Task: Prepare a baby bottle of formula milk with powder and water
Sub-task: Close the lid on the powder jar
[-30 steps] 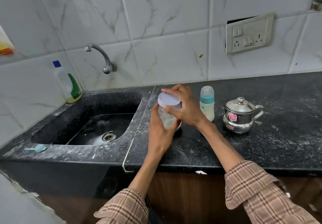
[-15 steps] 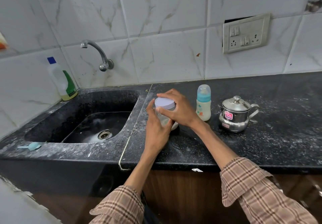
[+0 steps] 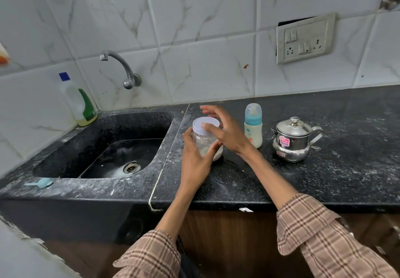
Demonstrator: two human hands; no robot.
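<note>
A clear powder jar (image 3: 205,141) with a white lid (image 3: 202,124) stands on the black counter (image 3: 324,169) beside the sink. My left hand (image 3: 194,158) grips the jar's body from the near side. My right hand (image 3: 225,130) hovers over the lid with fingers spread, its thumb at the lid's edge. The capped baby bottle (image 3: 253,126), with a teal collar and milky liquid inside, stands just right of the jar. A steel kettle (image 3: 292,140) with its lid on sits further right. A small blue scoop (image 3: 41,183) lies on the sink's front rim.
The black sink (image 3: 104,148) lies to the left with a wall tap (image 3: 121,65) above it. A dish soap bottle (image 3: 78,102) stands at the sink's back left corner. A switch and socket plate (image 3: 305,37) is on the tiled wall. White powder dusts the counter.
My right hand has let go of the jar lid and spread its fingers above it. The left hand keeps its hold on the jar. The camera view shifted slightly.
</note>
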